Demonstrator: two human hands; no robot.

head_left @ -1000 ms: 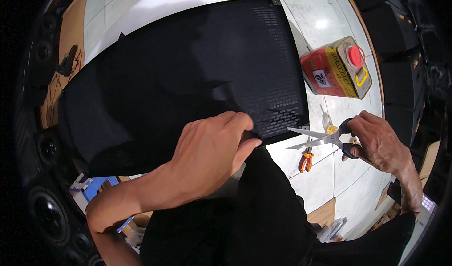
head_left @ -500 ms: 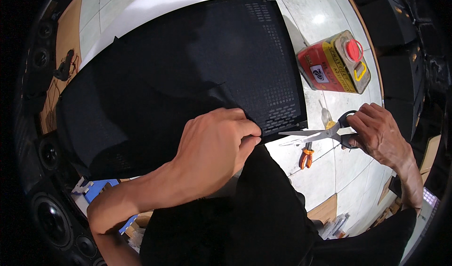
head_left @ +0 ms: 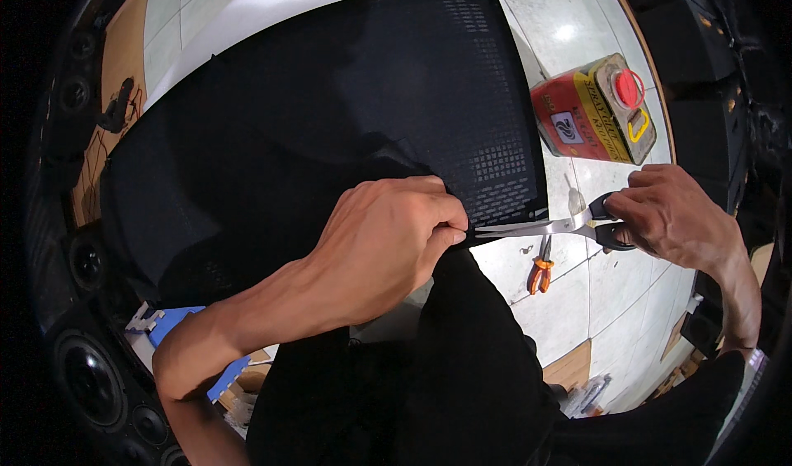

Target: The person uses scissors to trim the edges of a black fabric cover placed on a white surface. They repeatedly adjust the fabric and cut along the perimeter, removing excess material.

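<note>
A large black fabric-covered panel, with perforated patches showing through at its right end, lies across my lap. My left hand pinches the black fabric at the near edge, towards the right corner. In my right hand are black-handled scissors; their blades are nearly closed, with the tips at the fabric just beside my left fingertips. Orange-handled pliers lie on the tiled floor below the scissors. A red and yellow can with a red cap stands right of the panel.
Speakers line the left side, beside a wooden board carrying a dark tool. A blue box sits under the panel's near left corner. Black cabinets are at the right, and a cardboard piece lies at lower right.
My right hand has moved up, bringing the scissors level with my left fingertips, and the blades have closed from wide apart to nearly together. My left hand has shifted slightly up and right.
</note>
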